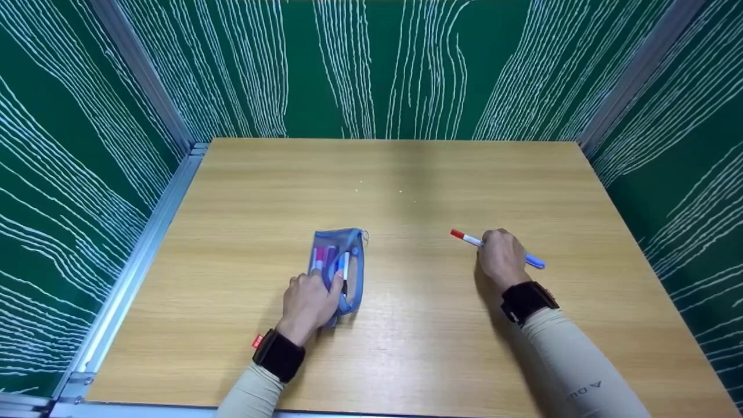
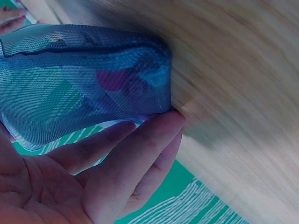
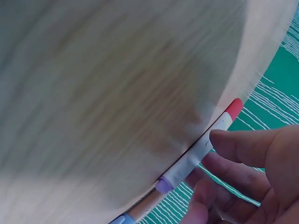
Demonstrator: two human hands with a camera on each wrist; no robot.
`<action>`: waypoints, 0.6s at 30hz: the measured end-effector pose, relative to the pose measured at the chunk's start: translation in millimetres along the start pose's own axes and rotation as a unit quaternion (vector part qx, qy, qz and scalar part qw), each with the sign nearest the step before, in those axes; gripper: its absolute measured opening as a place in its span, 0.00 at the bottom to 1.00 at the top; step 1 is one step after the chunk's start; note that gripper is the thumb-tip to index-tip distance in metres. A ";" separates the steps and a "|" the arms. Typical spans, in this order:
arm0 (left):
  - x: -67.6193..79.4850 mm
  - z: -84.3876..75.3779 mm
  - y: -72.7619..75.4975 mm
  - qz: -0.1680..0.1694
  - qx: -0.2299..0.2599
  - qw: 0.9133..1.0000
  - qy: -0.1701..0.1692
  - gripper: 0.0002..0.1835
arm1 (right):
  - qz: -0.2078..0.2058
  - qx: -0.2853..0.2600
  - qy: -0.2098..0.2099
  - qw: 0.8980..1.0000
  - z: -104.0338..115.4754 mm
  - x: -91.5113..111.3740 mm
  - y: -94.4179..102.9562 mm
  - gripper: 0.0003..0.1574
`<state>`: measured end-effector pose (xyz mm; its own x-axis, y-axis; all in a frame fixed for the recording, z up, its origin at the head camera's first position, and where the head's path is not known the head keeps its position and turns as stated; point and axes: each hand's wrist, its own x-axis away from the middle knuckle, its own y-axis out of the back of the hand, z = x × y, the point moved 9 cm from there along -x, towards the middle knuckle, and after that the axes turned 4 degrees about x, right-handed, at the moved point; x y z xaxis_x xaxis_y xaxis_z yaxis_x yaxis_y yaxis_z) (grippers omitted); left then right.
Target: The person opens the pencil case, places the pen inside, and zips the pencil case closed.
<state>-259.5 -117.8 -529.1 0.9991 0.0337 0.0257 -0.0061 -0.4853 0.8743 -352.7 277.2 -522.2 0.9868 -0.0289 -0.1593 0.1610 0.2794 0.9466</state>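
Observation:
My left hand (image 1: 309, 303) grips a blue mesh pencil case (image 1: 359, 283) at the table's front left of centre. Purple and pink markers (image 1: 318, 255) and a blue-and-white marker (image 1: 346, 266) show inside it. In the left wrist view, the fingers (image 2: 145, 154) lie along the case's side and corner. Farther right, my right hand (image 1: 502, 256) pinches a white marker (image 3: 194, 156) with a red cap and purple end. Its thumb (image 3: 238, 145) lies on the barrel. A blue end (image 1: 534, 261) of another marker sticks out past the hand, lined up behind the first.
The wooden table (image 1: 278, 191) has several tiny pale specks (image 1: 400, 191) toward its far side. Green panels (image 1: 389, 69) with white wavy lines surround it on the back and sides. A metal rail (image 1: 145, 255) runs along the left edge.

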 end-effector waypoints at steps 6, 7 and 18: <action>0.6 -1.6 1.2 -0.014 0.002 1.000 -0.010 0.34 | -0.008 0.010 0.005 1.000 0.5 0.4 -2.4 0.04; 0.7 -1.7 1.5 -0.017 0.003 1.000 -0.011 0.33 | -0.008 0.014 0.006 1.000 0.9 0.7 -2.9 0.03; 0.5 -0.9 1.8 -0.017 0.018 1.000 -0.016 0.29 | 0.014 0.024 0.018 0.999 8.2 1.6 -5.1 0.07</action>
<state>-259.0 -117.9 -527.0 0.9995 0.0239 -0.0198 0.0293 -0.5156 0.8563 -351.8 267.9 -525.0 0.9900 0.0127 -0.1407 0.1339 0.2324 0.9634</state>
